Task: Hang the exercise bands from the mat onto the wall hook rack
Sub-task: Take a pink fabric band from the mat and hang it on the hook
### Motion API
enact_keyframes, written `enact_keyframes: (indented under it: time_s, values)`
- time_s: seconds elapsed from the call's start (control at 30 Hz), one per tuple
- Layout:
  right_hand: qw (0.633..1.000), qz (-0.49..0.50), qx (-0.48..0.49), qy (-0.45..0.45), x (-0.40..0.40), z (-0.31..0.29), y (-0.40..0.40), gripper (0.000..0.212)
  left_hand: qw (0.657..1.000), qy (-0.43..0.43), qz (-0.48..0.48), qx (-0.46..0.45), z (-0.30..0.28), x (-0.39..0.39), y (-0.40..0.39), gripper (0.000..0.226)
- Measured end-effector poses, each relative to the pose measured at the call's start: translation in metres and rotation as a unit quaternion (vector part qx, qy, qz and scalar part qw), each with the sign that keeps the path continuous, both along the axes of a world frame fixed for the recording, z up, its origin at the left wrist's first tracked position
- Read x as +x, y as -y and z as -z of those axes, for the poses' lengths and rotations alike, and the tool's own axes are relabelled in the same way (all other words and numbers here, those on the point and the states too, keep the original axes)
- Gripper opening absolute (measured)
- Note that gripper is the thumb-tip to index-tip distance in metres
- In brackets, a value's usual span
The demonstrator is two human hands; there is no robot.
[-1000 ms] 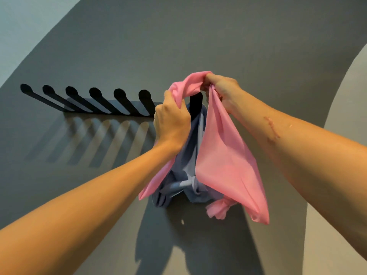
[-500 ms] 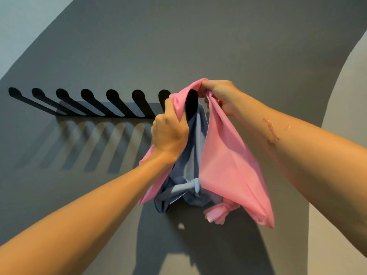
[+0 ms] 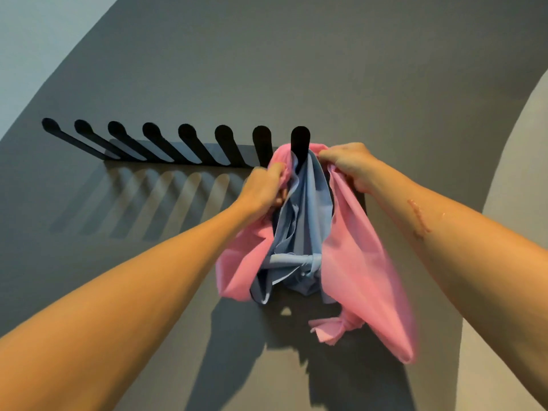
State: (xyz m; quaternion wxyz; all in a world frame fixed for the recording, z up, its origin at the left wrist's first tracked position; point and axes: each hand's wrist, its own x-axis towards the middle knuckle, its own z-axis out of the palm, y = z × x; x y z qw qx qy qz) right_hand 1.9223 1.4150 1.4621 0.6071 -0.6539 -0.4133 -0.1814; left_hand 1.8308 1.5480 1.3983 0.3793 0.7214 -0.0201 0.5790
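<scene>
A black wall hook rack [image 3: 178, 149] with several pegs runs across the grey wall. A light blue exercise band [image 3: 305, 221] hangs from the rightmost peg [image 3: 300, 143], knotted near its bottom. Over the same peg lies a pink exercise band [image 3: 355, 247], looped around the peg behind its tip and draped on both sides of the blue one, its knot low at the right. My left hand [image 3: 264, 188] grips the pink band's left side just below the peg. My right hand [image 3: 347, 164] pinches its right side at the peg.
The other pegs to the left, such as the one beside the bands [image 3: 262, 143], are bare and cast striped shadows on the wall. A lighter wall section [image 3: 519, 143] curves in at the right edge.
Both hands have lowered the pink band's loop from above the rightmost peg down over it. The peg's tip now stands above the pink band. The bands swing slightly.
</scene>
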Motion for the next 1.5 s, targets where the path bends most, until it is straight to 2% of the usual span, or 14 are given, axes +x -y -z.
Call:
enact_keyframes:
  time_s: [0.1,0.17,0.37,0.5,0.6,0.7,0.77,0.8,0.87,0.93,1.03,1.23,1.33,1.5]
  values:
    - [0.997,-0.015,-0.061,0.045,0.008,0.016,0.012,0.014,0.996,-0.051,0.062,-0.027,0.016,-0.001,-0.014,0.048]
    - [0.995,-0.047,-0.078,0.051,0.01,0.023,0.016,0.006,0.998,-0.046,0.048,-0.013,0.022,-0.001,-0.015,0.059]
    - [0.989,-0.087,-0.072,0.091,0.008,0.042,0.021,0.031,0.997,-0.027,-0.045,0.048,0.037,-0.008,-0.009,0.062]
    - [0.978,-0.04,0.009,0.204,-0.017,0.058,0.019,0.061,0.983,-0.023,-0.162,0.087,0.048,-0.028,-0.018,0.052]
    - [0.942,-0.013,0.092,0.323,-0.043,0.076,0.008,0.052,0.977,-0.04,-0.194,0.079,0.061,-0.052,-0.029,0.047]
    - [0.868,0.069,0.167,0.462,-0.072,0.1,-0.009,0.038,0.971,-0.095,-0.2,0.091,0.077,-0.088,-0.045,0.052]
    - [0.821,0.083,0.183,0.534,-0.096,0.115,-0.025,0.033,0.962,-0.129,-0.222,0.094,0.087,-0.124,-0.055,0.053]
    - [0.822,0.054,0.153,0.545,-0.109,0.122,-0.035,0.034,0.956,-0.143,-0.236,0.095,0.093,-0.142,-0.058,0.055]
    - [0.858,-0.04,0.033,0.511,-0.136,0.136,-0.058,0.038,0.947,-0.159,-0.268,0.082,0.106,-0.184,-0.067,0.057]
    - [0.89,-0.108,-0.086,0.434,-0.152,0.147,-0.079,0.043,0.94,-0.177,-0.286,0.061,0.122,-0.217,-0.072,0.055]
    - [0.901,-0.217,-0.167,0.336,-0.192,0.188,-0.115,0.047,0.917,-0.209,-0.339,0.034,0.164,-0.284,-0.076,0.054]
    - [0.829,-0.396,-0.289,0.267,-0.321,0.306,-0.159,0.058,0.85,-0.327,-0.41,-0.05,0.29,-0.438,-0.062,0.06]
    - [0.797,-0.454,-0.327,0.226,-0.391,0.36,-0.163,0.059,0.82,-0.39,-0.409,-0.089,0.356,-0.51,-0.043,0.075]
    - [0.718,-0.523,-0.391,0.24,-0.505,0.437,-0.161,0.058,0.77,-0.427,-0.437,-0.184,0.433,-0.616,0.007,0.075]
